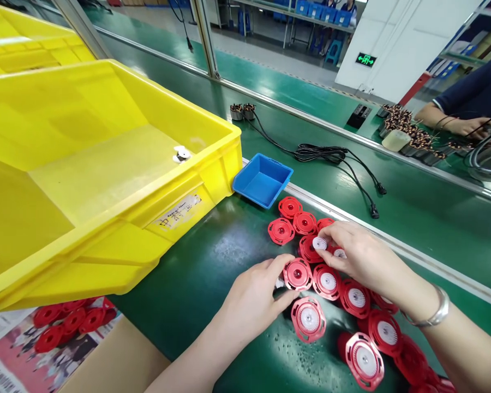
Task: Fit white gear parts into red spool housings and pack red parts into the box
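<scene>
Between the thumb and fingers of my left hand (pixel 256 292) is a red round motor housing (pixel 298 274) with a bare centre. A small white gear (pixel 319 243) is pinched in my right hand (pixel 358 254), just above another red housing (pixel 309 249). Closest to me, several red housings have white gears seated in their middles, such as the one with a gear (pixel 309 319) below my left hand. Farther back, a few red housings (pixel 281 231) show no gear. My right wrist, wearing a silver bangle (pixel 436 308), passes over part of the group.
A large yellow bin (pixel 196 202) holding a small white part stands at left, beside a blue tray (pixel 263 180). Black cables (pixel 323 153) lie behind the metal rail. Copper-wound stators (pixel 413 134) sit near another person's hand (pixel 474 128). More red parts (pixel 65 325) rest at lower left.
</scene>
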Demonstrator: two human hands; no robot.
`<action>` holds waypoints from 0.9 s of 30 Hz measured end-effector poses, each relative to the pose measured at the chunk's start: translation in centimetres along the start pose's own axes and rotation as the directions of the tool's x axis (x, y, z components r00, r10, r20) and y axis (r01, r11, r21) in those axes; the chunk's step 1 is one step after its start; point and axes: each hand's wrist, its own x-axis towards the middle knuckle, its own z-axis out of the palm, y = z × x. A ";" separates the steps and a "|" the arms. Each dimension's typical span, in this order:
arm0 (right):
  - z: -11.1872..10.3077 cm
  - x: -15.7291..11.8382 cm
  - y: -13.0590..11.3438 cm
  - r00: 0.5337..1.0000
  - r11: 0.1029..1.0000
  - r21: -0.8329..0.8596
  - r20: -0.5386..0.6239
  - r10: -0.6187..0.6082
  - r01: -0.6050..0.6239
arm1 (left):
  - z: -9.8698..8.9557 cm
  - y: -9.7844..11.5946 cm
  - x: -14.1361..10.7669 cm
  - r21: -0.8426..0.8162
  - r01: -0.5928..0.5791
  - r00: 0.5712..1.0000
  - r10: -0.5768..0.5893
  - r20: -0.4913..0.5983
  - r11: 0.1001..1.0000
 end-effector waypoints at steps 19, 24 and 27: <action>-0.9 0.1 -0.1 0.996 0.997 0.073 0.086 0.021 -0.027 | -0.1 0.2 0.1 0.015 0.014 1.000 -0.014 0.027 1.000; -0.5 0.1 0.1 0.995 0.999 0.044 0.099 0.010 -0.015 | -0.1 0.1 0.2 -0.003 0.008 0.999 -0.008 0.032 1.000; -0.2 0.0 0.3 0.995 1.000 0.004 0.096 -0.003 0.002 | -0.1 0.1 0.1 -0.015 0.008 1.000 -0.007 0.029 1.000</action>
